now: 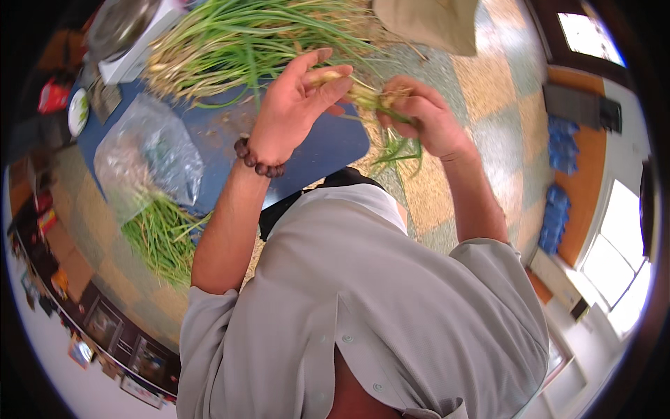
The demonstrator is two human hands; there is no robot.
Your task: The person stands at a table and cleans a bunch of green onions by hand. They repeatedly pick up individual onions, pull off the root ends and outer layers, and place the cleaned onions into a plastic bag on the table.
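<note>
A small bunch of scallions (364,96) spans the gap between my hands above the table's right edge. My left hand (293,102), with a dark bead bracelet at the wrist, pinches one end between thumb and fingers. Curled around the other end is my right hand (421,112), where stringy roots stick out near the fingertips. Green leaves (398,154) dangle below the right hand. Beyond my left hand lies a large heap of scallions (235,50), its pale root ends towards the left.
The blue table (314,152) bears bits of soil. A clear plastic bag (152,152) and more greens (159,238) lie at its near left. A metal bowl (123,26) rests on a white box-like object (128,65). A tan sack (432,23) stands at the far side.
</note>
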